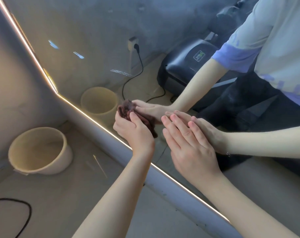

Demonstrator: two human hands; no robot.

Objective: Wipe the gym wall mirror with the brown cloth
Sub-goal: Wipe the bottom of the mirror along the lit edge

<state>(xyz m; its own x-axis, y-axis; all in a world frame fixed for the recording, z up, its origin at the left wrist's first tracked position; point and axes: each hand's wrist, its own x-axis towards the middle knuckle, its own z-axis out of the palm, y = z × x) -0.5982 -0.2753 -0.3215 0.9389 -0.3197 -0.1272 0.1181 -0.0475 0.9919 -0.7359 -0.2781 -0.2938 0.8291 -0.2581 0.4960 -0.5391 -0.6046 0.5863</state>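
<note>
Gym wall mirror: fills the upper and right part of the view, its glass hazy and streaked. It reflects the person's pale shirt with blue sleeve trim, both forearms and the room behind.
Floor: pale and matte, running up to the mirror's frame.
Black machine: seen only as a reflection, with a green logo on its housing; the person's reflected arm crosses in front of it.
Light strip: a bright, thin line along the mirror's left and lower edges, bending at the corner.
Bucket: cream, upright on the floor just left of the mirror; its reflection shows in the glass near the cloth.
Right hand: fingers straight and together, laid flat on the glass, fingertips meeting their reflection. It holds nothing.
Left hand: fingers and thumb curled round the cloth, gripping it bunched.
Brown cloth: crumpled in the left hand and pressed on the glass just above the lower light strip, left of the right hand.
Cable: black, looping over the floor at the lower left.
</note>
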